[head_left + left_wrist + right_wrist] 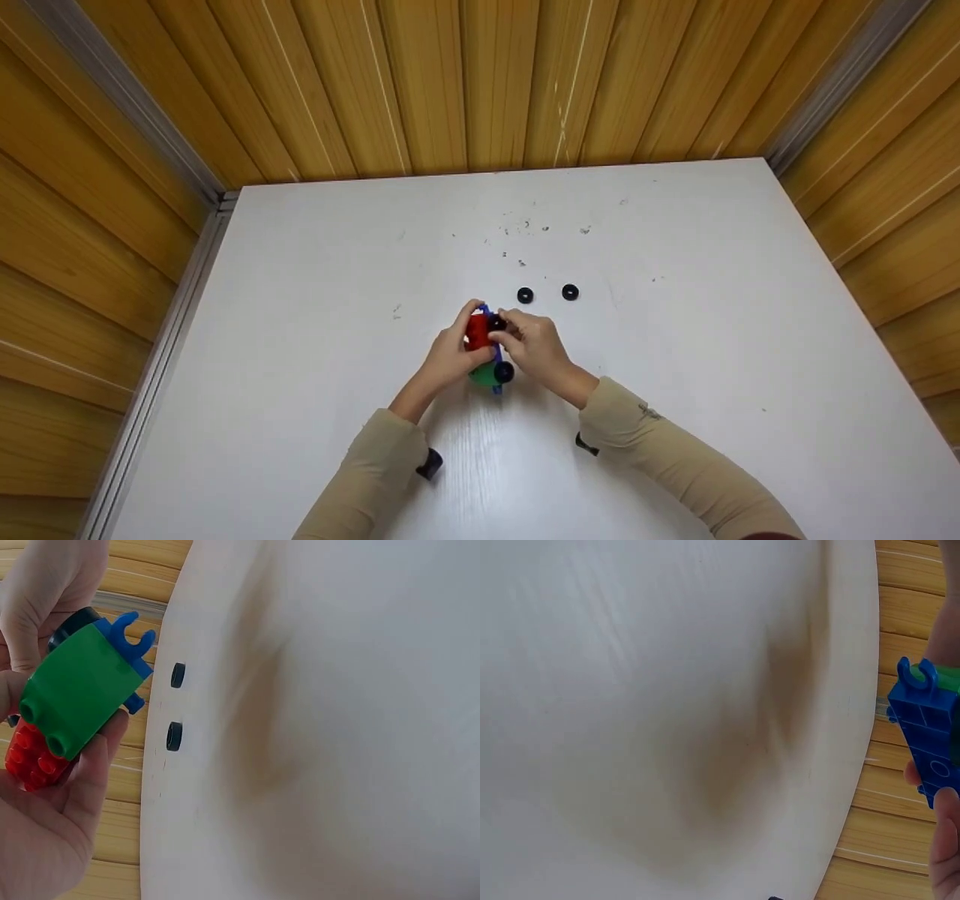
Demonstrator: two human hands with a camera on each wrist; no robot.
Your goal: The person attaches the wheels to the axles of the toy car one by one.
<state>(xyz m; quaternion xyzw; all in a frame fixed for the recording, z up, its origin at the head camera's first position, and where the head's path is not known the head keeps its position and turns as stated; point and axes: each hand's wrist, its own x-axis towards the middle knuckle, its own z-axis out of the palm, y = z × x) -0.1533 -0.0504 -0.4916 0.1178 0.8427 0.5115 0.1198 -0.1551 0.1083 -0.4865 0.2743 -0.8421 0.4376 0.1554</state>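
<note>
A toy block car is held tilted above the white table. It has a blue base (922, 727) with a hook at one end, a red studded brick (477, 331) and a green brick (90, 686). My left hand (448, 355) grips its body around the red brick. One black wheel (504, 372) sits on the base beside the green part. At the base's far end, the thumb and fingers of my right hand (541, 346) pinch another black wheel (496, 322) against its side. Fingers partly cover that wheel, so its seating on the axle cannot be seen.
Two loose black wheels, a left one (525, 295) and a right one (570, 292), lie beyond the hands on the white table (322, 255). Dark marks speckle its far part. Wood-patterned walls (420, 82) stand behind and at both sides.
</note>
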